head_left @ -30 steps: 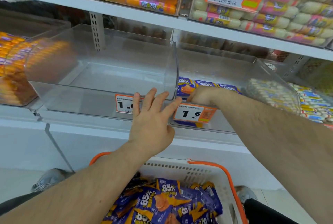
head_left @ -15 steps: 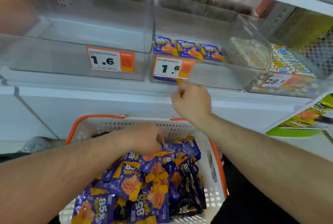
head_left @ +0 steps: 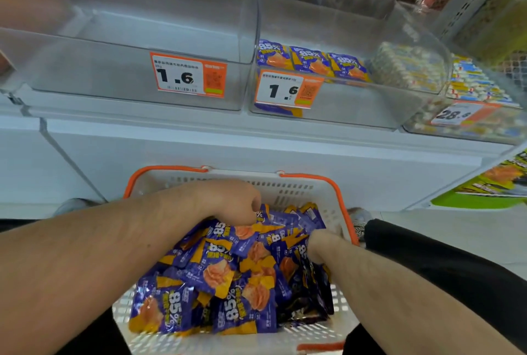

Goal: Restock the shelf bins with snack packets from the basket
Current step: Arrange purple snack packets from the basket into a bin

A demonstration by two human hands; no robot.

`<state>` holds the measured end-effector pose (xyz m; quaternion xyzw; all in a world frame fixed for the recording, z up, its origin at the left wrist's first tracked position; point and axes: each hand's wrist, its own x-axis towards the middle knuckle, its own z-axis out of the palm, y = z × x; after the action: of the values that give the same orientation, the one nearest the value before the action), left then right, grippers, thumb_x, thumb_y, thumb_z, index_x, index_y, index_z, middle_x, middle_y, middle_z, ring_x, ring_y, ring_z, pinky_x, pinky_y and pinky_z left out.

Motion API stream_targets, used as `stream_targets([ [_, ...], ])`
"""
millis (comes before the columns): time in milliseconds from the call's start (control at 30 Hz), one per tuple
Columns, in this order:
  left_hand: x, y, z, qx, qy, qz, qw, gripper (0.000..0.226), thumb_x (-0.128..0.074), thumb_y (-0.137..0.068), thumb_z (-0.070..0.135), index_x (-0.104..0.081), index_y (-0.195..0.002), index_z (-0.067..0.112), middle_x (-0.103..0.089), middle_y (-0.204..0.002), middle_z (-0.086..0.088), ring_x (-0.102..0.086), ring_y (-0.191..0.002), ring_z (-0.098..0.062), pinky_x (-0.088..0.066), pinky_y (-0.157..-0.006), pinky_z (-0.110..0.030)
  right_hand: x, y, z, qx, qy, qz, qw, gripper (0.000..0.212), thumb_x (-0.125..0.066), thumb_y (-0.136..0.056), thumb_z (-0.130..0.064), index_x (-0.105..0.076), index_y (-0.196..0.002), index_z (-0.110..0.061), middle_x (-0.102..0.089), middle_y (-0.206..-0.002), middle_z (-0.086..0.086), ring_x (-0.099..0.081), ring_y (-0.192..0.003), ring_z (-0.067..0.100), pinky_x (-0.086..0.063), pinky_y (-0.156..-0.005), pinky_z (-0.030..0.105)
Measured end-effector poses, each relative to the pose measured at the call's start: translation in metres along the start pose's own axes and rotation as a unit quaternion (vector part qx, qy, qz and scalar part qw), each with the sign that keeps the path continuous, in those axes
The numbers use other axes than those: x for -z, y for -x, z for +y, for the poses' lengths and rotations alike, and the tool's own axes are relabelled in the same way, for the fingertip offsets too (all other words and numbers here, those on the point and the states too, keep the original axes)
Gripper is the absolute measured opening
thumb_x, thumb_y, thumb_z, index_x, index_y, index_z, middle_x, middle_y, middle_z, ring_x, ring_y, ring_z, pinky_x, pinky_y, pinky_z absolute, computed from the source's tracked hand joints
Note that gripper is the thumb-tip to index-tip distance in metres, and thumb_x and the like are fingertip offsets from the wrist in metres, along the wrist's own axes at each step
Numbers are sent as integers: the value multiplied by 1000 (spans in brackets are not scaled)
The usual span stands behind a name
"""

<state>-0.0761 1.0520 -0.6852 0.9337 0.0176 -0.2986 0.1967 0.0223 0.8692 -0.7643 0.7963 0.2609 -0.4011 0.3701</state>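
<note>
A white basket with an orange rim [head_left: 342, 197] stands below the shelf, full of purple-and-orange snack packets [head_left: 225, 274]. My left hand [head_left: 233, 202] is at the far side of the pile, its fingers curled down onto a packet's top edge. My right hand [head_left: 319, 243] is pushed into the packets on the right, and its fingers are hidden among them. On the shelf, the left clear bin [head_left: 85, 69] holds nothing. The right clear bin [head_left: 356, 106] holds a row of three of the same packets [head_left: 310, 60].
Each of the two bins carries an orange price tag reading 1.6 [head_left: 188, 75]. Further right is a bin of white-and-blue sweets [head_left: 470, 89] with a 28.8 tag. A white shelf front [head_left: 256, 143] runs just above the basket. Green packets [head_left: 496, 183] lie low on the right.
Both hands came down from the bins into the basket. The left reached the far packets first, then the right dropped from the bin front into the pile. The view tilted down.
</note>
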Motion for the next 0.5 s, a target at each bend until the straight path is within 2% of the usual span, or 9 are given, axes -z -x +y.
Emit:
stream_targets([
  [67, 1, -1, -1, -3, 16, 2, 1000, 4, -51, -93, 26, -49, -92, 23, -46, -90, 0, -44, -80, -18, -39, -71, -31, 2, 1, 4, -9, -45, 15, 999, 42, -35, -103, -9, -40, -145, -4, -43, -146, 16, -43, -134, 32, -39, -106, 39],
  [133, 3, -1, -1, -2, 69, 11, 998, 11, -51, -92, 24, -51, -81, 21, -46, -80, 0, -43, -73, -17, -38, -69, -33, 16, 6, 12, 9, -102, 34, 994, 23, -42, -99, -5, -58, -115, -1, -58, -106, 14, -61, -105, 30, -50, -87, 36],
  [167, 4, 0, -1, 3, 111, 19, 994, 17, -52, -91, 22, -53, -74, 18, -48, -73, -1, -45, -67, -17, -38, -66, -33, 27, 11, 18, 20, -130, 47, 990, 13, -46, -96, -4, -59, -96, -4, -56, -89, 12, -63, -86, 27, -51, -75, 34],
  [200, 5, 1, 0, 13, 154, 25, 988, 20, -53, -90, 21, -59, -72, 15, -54, -71, -1, -51, -65, -18, -39, -65, -32, 40, 17, 24, 29, -162, 63, 984, 12, -48, -94, -4, -53, -83, -8, -52, -78, 10, -59, -69, 23, -50, -63, 33],
  [267, 6, 4, 1, 48, 240, 32, 969, 17, -54, -91, 22, -68, -87, 12, -68, -87, -1, -67, -79, -18, -46, -66, -30, 63, 32, 35, 43, -231, 93, 967, 17, -52, -88, -7, -47, -72, -11, -50, -65, 9, -46, -48, 18, -40, -47, 27],
  [333, 5, 6, 2, 87, 327, 30, 941, 19, -53, -96, 28, -65, -99, 14, -70, -99, -2, -70, -91, -21, -53, -71, -32, 79, 49, 42, 55, -330, 118, 935, 17, -56, -83, -11, -49, -67, -10, -47, -55, 8, -39, -41, 18, -30, -43, 23],
  [400, 6, 11, 4, 118, 416, 19, 901, 35, -46, -100, 42, -62, -111, 12, -68, -110, -6, -68, -98, -25, -57, -83, -38, 87, 65, 40, 74, -407, 161, 896, 19, -58, -80, -11, -49, -63, -10, -45, -51, 7, -38, -38, 18, -28, -43, 21],
  [433, 6, 13, 5, 125, 459, 9, 879, 50, -41, -100, 53, -59, -122, 11, -65, -118, -8, -66, -103, -27, -56, -88, -42, 89, 73, 35, 86, -412, 197, 885, 21, -58, -79, -11, -48, -61, -11, -45, -51, 7, -40, -40, 19, -29, -44, 22],
  [500, 7, 15, 8, 111, 559, -11, 822, 73, -34, -96, 66, -41, -142, 11, -57, -134, -12, -58, -118, -32, -49, -96, -52, 88, 91, 21, 108, -348, 290, 885, 23, -57, -82, -19, -50, -61, -11, -51, -57, 6, -48, -50, 21, -33, -48, 25],
])
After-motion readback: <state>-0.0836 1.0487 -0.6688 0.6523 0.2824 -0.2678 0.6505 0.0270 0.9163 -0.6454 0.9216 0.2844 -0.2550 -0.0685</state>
